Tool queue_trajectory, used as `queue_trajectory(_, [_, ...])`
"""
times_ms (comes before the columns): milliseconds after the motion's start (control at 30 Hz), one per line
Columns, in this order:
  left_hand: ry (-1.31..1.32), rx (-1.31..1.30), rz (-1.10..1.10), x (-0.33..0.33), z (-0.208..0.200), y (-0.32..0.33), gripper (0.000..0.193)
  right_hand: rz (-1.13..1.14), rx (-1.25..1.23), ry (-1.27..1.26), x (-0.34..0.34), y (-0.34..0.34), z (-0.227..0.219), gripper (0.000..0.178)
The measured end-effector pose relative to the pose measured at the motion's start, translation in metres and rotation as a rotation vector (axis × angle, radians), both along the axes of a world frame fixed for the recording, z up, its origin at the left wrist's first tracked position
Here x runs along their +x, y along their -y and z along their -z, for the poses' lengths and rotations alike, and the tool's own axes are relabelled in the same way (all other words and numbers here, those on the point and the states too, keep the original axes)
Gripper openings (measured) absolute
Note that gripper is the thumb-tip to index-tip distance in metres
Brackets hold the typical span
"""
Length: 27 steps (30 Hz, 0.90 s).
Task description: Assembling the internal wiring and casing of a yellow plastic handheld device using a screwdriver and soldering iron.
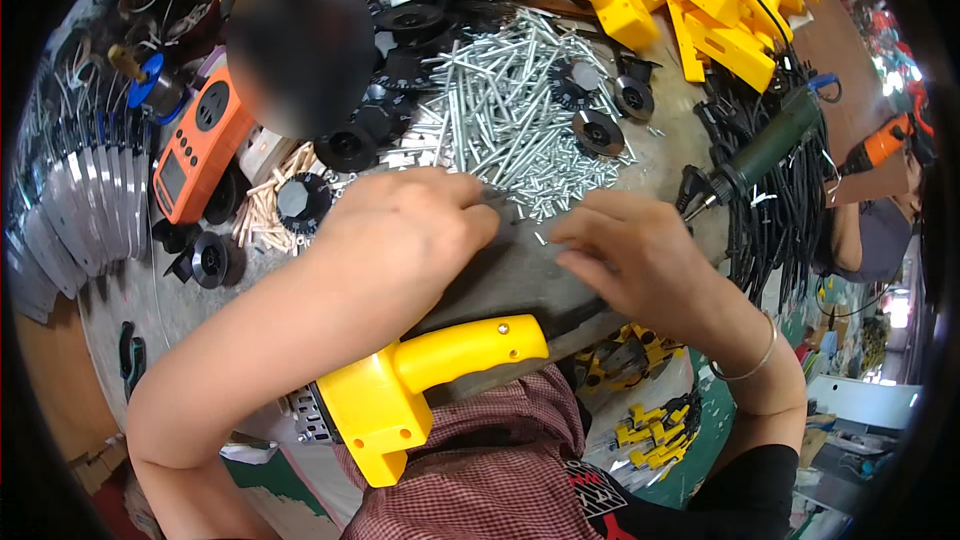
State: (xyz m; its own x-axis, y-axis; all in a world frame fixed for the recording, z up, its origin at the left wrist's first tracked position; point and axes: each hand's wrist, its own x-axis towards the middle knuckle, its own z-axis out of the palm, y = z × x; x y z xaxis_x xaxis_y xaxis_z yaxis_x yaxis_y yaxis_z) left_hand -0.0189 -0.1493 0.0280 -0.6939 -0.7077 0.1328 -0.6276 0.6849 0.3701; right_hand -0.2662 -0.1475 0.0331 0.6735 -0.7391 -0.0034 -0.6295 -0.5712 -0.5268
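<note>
My left hand [425,220] is closed at the near edge of a heap of long silver screws [500,90], knuckles up. Its fingertips are tucked out of sight, so what they hold is hidden. My right hand [645,245] hovers to the right of it, thumb and bent forefinger apart with nothing visible between them. Close to those fingertips lies one small screw [541,238], just off a pile of short screws [560,180]. Below my left forearm, a yellow plastic tool housing [465,352] with a handle rests at the table's front edge, against my lap.
More yellow housings [710,0] are stacked at the far right. Black cables [760,210] and a green electric screwdriver [775,145] lie to the right. Black knobs [305,200], an orange meter [205,145] and wooden-coloured pins [262,210] sit on the left. A person's arm [850,235] shows beyond the right edge.
</note>
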Motion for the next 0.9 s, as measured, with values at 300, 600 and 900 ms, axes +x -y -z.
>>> queue_trajectory(300, [0.040,-0.424,0.304,-0.040,0.035,0.030,0.009,-0.044,-0.317,-0.165,-0.001,-0.001,0.027,0.012])
queue_trajectory(600, [-0.067,-0.314,0.154,-0.023,0.018,0.030,0.015,-0.061,0.038,0.077,0.018,-0.032,-0.030,0.012])
queue_trajectory(900, [-0.367,0.147,-0.327,0.045,-0.039,-0.054,0.026,-0.219,-0.107,0.019,0.033,-0.043,-0.018,0.011])
